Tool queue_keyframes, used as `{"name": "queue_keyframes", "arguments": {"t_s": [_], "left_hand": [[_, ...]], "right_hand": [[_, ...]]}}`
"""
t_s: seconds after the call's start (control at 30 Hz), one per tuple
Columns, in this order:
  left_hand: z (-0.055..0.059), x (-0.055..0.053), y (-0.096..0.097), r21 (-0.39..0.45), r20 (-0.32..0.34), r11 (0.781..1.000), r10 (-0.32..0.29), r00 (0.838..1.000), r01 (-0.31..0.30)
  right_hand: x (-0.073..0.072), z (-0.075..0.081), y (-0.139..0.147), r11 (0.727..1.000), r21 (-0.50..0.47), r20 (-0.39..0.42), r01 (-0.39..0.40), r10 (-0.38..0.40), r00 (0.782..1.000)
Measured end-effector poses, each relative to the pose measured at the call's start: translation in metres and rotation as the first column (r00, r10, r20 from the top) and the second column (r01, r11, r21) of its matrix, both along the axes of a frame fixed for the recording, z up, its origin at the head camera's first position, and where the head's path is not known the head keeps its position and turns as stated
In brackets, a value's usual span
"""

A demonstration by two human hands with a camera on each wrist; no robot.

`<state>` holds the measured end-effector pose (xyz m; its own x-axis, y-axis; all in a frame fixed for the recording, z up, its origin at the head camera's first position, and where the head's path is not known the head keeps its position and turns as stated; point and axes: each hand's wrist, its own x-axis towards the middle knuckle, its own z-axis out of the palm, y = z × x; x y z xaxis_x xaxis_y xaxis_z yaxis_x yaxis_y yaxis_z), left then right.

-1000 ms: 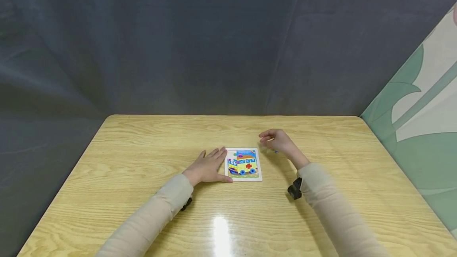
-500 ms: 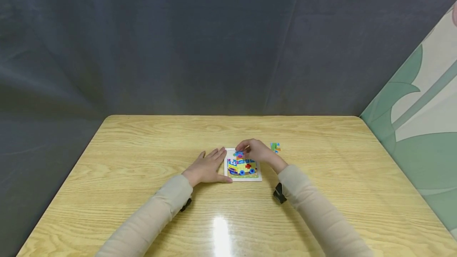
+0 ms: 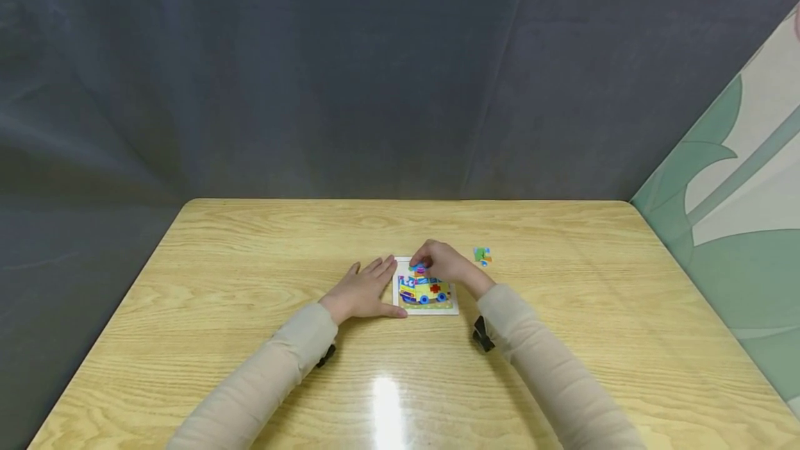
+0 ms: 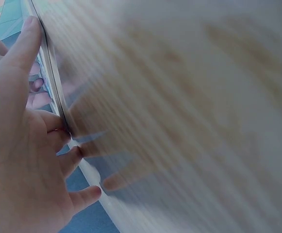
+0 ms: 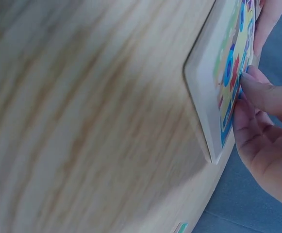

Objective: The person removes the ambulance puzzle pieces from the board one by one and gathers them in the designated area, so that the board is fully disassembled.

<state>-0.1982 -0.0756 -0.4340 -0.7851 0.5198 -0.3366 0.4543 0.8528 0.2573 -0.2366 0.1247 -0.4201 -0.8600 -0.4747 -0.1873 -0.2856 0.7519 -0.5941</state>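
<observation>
A square puzzle [image 3: 426, 295] in a white frame shows a yellow ambulance with a red cross; its upper left corner is bare. My left hand [image 3: 362, 294] lies spread at the frame's left side, its fingertips and thumb touching the edge. Over the puzzle's upper part, my right hand [image 3: 444, 262] pinches a blue puzzle piece [image 3: 420, 270] with a pink shape on it. In the right wrist view the thumb [image 5: 267, 94] and curled fingers meet at the picture's surface, largely covering that piece. The left wrist view has the left hand [image 4: 19, 136] beside the frame's edge.
A loose green and blue puzzle piece [image 3: 482, 255] lies on the wooden table [image 3: 250, 262], right of the frame. Behind the table hangs a dark curtain [image 3: 400, 89]. A wall with a leaf pattern [image 3: 737, 242] stands along the right side.
My right hand has moved left from beside the loose piece to the puzzle's upper part, and now pinches a piece there. The left hand has stayed at the frame.
</observation>
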Motion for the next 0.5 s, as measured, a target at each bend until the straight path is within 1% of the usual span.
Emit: {"name": "queue_keyframes", "arguments": {"t_s": [0.07, 0.2, 0.5], "left_hand": [[0.0005, -0.0002, 0.0003, 0.002, 0.002, 1.0, 0.002, 1.0, -0.002], [0.0012, -0.0001, 0.0005, 0.005, 0.003, 1.0, 0.006, 1.0, -0.006], [0.0013, 0.0009, -0.0001, 0.013, -0.003, 1.0, 0.005, 1.0, -0.004]], "right_hand": [[-0.0007, 0.0002, 0.0004, 1.0, 0.01, -0.012, -0.011, 0.011, 1.0], [-0.0011, 0.0001, 0.0017, 1.0, 0.017, -0.017, -0.01, 0.011, 1.0], [-0.0019, -0.0053, 0.0049, 0.999, -0.031, -0.049, 0.015, -0.017, 0.999]]}}
